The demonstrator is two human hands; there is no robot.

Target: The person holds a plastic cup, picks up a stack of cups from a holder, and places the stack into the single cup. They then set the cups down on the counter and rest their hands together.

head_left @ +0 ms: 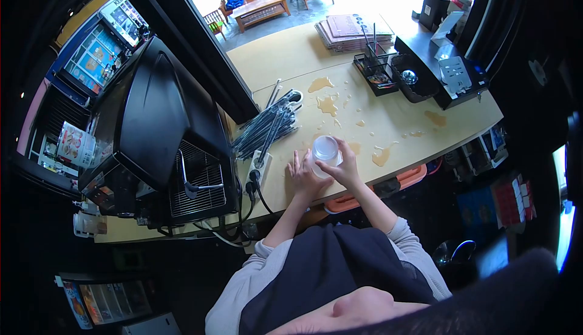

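Head view: we are standing at a pale wooden counter (291,56), and our hands are working around a clear plastic cup (325,148), which is standing near the counter's front edge. Our right hand (345,168) is gripping the cup from its right side, the thumb lying across the near face and the fingers curving around the far side, so the hand is closing only as far as the cup wall is allowing. Our left hand (307,180) is resting low at the cup's left, palm toward the counter and fingers spreading apart, and it is not wrapping the cup; whether its thumb side is touching the cup's base, we are not quite able to tell from this height.

Brown puddles (327,105) are lying beyond the cup and to its right, one of them just beside our right hand. On the left, a bundle of wrapped straws (267,130) is lying behind a white power strip (268,163), with a black coffee machine (152,110) standing past them. Farther back on the right, a black organizer (382,91) is sitting near a stack of flat sheets (349,27).

We are judging the step in hand to be steadying the cup on the counter. Any next move is calling for a light, even squeeze, since thin plastic is likely to flex, and for minding the wet patches.
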